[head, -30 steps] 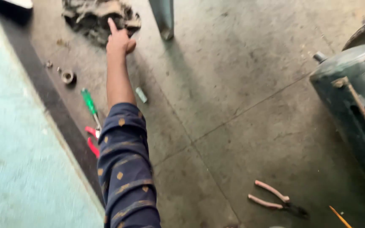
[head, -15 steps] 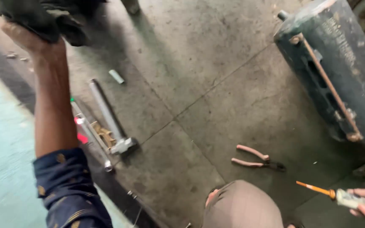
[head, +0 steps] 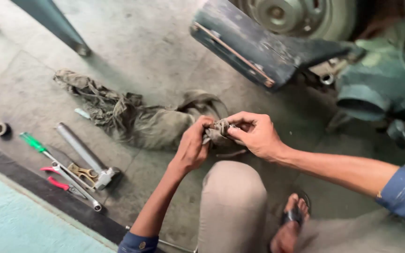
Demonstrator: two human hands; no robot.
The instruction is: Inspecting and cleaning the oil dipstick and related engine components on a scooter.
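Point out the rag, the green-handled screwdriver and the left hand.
rag [head: 137, 119], head view, on the crumpled middle lying on the floor.
green-handled screwdriver [head: 32, 141], head view, on the green handle.
left hand [head: 193, 147], head view, on the back of the hand gripping the rag's end.

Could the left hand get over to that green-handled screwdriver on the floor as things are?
Probably yes. The green-handled screwdriver lies open on the floor on that side, nothing covering its handle. But the left hand is pinching the rag together with the right hand.
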